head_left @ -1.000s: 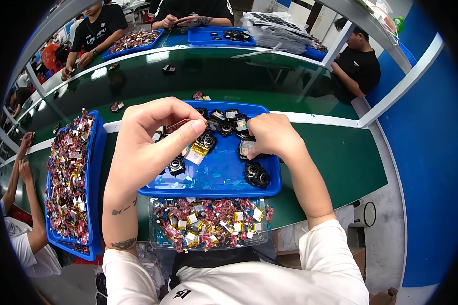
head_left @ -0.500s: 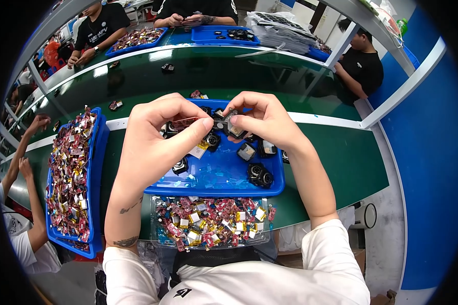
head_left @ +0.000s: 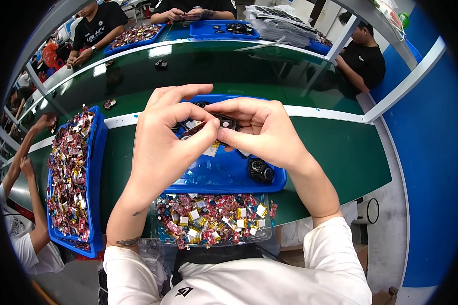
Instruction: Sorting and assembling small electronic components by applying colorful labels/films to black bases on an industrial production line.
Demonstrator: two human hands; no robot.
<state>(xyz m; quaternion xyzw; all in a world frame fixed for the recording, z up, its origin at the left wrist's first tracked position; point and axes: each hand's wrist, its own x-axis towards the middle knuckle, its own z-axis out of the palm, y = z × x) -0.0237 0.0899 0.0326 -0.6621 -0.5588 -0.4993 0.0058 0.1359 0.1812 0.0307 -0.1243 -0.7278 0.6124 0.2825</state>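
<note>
We work over a long green-topped table (head_left: 336, 152) bearing a rectangular blue plastic tray (head_left: 224, 186); at its six o'clock lies a shallow clear plastic tray (head_left: 265, 235) heaped with red-and-white electronic parts (head_left: 213, 218). Over the blue tray, toward twelve, our right hand (head_left: 264, 127) grasps a small black plastic housing (head_left: 230, 123) between thumb and fingers. Our left hand (head_left: 170, 129) pinches a thin red circuit board (head_left: 193, 130) near the housing's nine o'clock edge (fingers hide any contact). We judge the housing light, stiff, slightly slippery, best held by its rim; the board, fragile, by its edges.
</note>
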